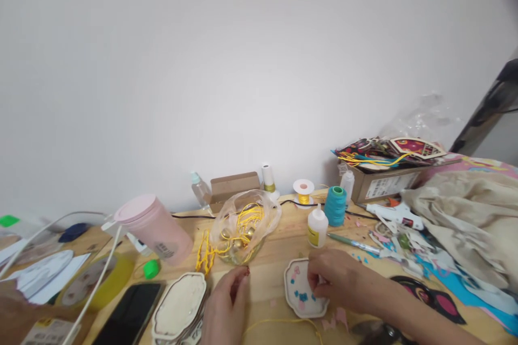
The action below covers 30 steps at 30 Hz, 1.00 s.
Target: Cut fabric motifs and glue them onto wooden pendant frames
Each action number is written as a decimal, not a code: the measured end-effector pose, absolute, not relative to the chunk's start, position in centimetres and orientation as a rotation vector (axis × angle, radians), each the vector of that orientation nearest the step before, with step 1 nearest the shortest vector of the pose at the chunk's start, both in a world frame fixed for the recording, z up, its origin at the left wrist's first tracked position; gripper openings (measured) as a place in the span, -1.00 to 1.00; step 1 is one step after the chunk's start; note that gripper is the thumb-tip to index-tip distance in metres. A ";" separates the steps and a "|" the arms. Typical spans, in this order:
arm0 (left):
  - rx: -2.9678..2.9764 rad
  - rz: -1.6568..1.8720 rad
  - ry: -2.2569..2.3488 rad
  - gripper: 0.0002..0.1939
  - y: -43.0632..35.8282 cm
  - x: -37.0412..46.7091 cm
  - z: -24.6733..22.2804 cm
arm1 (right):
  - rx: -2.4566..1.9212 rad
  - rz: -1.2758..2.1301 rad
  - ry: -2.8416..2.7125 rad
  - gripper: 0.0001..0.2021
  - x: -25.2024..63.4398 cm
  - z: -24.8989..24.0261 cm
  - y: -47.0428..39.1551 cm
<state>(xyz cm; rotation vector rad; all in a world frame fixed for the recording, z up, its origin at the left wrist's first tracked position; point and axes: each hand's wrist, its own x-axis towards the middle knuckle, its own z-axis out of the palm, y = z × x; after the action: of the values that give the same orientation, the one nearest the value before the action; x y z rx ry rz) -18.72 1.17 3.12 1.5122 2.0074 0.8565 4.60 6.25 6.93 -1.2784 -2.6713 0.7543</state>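
My left hand [227, 304] is closed in a pinch above the wooden table, with a small dark red piece [247, 270] showing at its fingertips. Bent over a small scalloped white tray [290, 295], my right hand [334, 276] has its fingers pressed together; whatever they pinch is hidden. Tiny blue pieces [301, 296] and a few pink ones [297, 270] lie in that tray. A thin yellow cord [279, 321] runs along the table between the hands. Left of my left hand sits a stack of scalloped cream-coloured plaques [180, 304].
Behind the hands are a plastic bag of yellow cords and gold bells [243, 232], a glue bottle [318, 228] and a teal thread spool [335, 206]. A pink tumbler [156, 229] and phone [128, 312] stand left. Scraps [404, 250] and a glue gun [399, 215] lie right.
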 end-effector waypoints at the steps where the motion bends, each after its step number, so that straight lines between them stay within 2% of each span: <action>1: 1.563 0.856 2.024 -0.68 1.2 -18.6 3.2 | -1.278 0.767 -2.668 -0.84 4.5 7.2 6.2; 7: 1.915 0.809 2.063 -0.69 1.2 -17.7 2.9 | -1.309 0.801 -2.703 -0.85 3.3 7.7 6.4; 12: 1.916 0.725 1.990 -0.72 0.9 -17.0 3.3 | -1.288 0.796 -2.744 -0.84 2.8 7.6 6.8; 22: 1.693 1.095 1.913 -0.74 0.8 -17.3 4.3 | -1.213 0.766 -2.797 -0.86 1.8 5.4 7.1; 30: 1.679 1.129 1.878 -0.75 0.9 -17.3 4.1 | -1.233 0.743 -2.806 -0.89 1.8 5.6 7.0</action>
<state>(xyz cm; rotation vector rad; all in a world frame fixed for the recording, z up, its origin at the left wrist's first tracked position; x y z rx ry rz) -17.25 0.91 4.12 1.6793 1.8780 1.1287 1.81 7.04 5.58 -1.2334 -2.8060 0.7428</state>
